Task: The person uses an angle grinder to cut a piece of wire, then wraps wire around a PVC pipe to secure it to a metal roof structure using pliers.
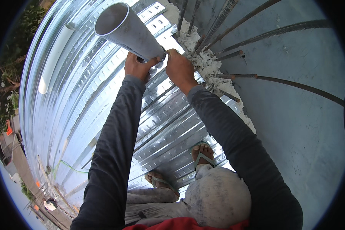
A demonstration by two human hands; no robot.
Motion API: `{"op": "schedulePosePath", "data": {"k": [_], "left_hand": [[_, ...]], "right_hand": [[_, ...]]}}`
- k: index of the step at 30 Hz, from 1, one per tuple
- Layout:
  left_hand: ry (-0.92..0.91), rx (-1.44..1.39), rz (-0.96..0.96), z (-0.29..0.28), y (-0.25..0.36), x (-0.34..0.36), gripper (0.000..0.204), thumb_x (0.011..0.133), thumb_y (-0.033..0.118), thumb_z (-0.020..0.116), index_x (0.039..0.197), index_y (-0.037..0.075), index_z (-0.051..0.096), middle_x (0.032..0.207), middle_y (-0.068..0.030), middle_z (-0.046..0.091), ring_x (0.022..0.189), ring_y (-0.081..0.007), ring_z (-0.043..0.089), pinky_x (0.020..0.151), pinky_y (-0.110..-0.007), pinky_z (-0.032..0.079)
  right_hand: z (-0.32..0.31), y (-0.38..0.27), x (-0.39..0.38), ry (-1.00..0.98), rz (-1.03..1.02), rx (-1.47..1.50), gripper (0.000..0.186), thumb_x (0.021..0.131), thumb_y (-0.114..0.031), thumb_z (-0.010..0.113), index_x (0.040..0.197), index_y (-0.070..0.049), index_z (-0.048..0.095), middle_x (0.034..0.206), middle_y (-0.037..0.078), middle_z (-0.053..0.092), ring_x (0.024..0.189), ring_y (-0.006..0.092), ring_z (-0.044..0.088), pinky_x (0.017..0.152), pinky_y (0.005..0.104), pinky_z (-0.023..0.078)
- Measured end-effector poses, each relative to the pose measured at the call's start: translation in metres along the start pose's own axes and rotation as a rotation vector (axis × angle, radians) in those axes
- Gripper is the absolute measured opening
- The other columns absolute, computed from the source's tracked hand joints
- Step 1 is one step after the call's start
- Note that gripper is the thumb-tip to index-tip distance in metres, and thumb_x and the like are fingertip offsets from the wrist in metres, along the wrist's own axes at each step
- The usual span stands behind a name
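A short, wide grey plastic pipe (136,35) is tilted over the metal decking, its round open mouth facing up and to the left. My left hand (137,67) grips its lower side near the bottom end, thumb reaching toward that end and the other fingers partly hidden behind it. My right hand (180,69) is closed in a pinch against the right edge of the same end. A small dark bit shows at those fingertips, too small to name.
Ribbed shiny metal decking (163,134) lies under my sandalled feet. Rebar rods (295,87) jut from rough broken concrete (207,57) beside a grey wall (295,153) on the right. A thin white pipe (55,59) lies far left; a person (50,204) is below at lower left.
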State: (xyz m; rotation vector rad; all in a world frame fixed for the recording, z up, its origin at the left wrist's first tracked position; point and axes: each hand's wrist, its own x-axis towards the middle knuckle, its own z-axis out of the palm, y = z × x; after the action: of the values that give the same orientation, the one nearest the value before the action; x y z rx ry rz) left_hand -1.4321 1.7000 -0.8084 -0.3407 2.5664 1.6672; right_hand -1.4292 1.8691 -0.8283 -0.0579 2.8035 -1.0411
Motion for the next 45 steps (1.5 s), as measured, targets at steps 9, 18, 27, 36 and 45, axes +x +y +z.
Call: {"op": "schedulePosePath", "data": {"k": [9,18,27,36,45], "left_hand": [[-0.055,0.071,0.088,0.003,-0.024,0.001,0.076,0.061,0.024,0.098,0.125,-0.001,0.066,0.134,-0.0171,0.056,0.126,-0.0343,0.057,0.105,-0.042,0.048],[0.001,0.170,0.188,0.004,-0.034,0.008,0.074,0.067,0.037,0.094,0.125,0.002,0.063,0.117,-0.0142,0.055,0.108,-0.0315,0.064,0.094,-0.042,0.054],[-0.048,0.241,0.130,-0.004,-0.034,0.016,0.081,0.063,0.044,0.094,0.124,0.000,0.064,0.119,-0.0161,0.058,0.108,-0.0323,0.066,0.094,-0.042,0.056],[-0.113,0.225,0.076,-0.007,-0.027,0.020,0.082,0.061,0.039,0.095,0.128,0.001,0.065,0.127,-0.0182,0.063,0.112,-0.0345,0.068,0.098,-0.043,0.055],[-0.089,0.223,0.051,-0.005,-0.022,0.017,0.081,0.063,0.039,0.095,0.127,0.000,0.064,0.126,-0.0186,0.063,0.112,-0.0353,0.068,0.098,-0.044,0.054]], "right_hand": [[0.028,0.009,-0.031,0.051,-0.168,0.017,0.029,0.097,-0.009,0.053,0.123,0.003,0.054,0.102,0.026,0.066,0.092,0.0450,0.068,0.081,0.0517,0.056],[0.041,-0.022,-0.043,-0.052,-0.037,0.219,0.079,0.089,-0.016,0.072,0.150,0.011,0.030,0.111,0.019,0.060,0.099,0.0258,0.065,0.081,0.0367,0.055],[0.043,-0.055,-0.046,-0.434,0.411,1.502,0.115,0.087,0.011,0.056,0.154,-0.019,-0.034,0.149,0.025,0.040,0.128,0.0336,0.054,0.099,0.0420,0.056],[0.037,-0.064,-0.042,-0.264,0.605,1.618,0.099,0.092,0.000,0.061,0.158,-0.018,-0.010,0.134,0.023,0.052,0.111,0.0287,0.064,0.088,0.0423,0.059],[0.035,-0.025,-0.025,0.043,0.274,0.316,0.043,0.094,-0.034,0.072,0.114,0.001,0.060,0.096,0.023,0.072,0.092,0.0379,0.072,0.078,0.0463,0.056]]}}
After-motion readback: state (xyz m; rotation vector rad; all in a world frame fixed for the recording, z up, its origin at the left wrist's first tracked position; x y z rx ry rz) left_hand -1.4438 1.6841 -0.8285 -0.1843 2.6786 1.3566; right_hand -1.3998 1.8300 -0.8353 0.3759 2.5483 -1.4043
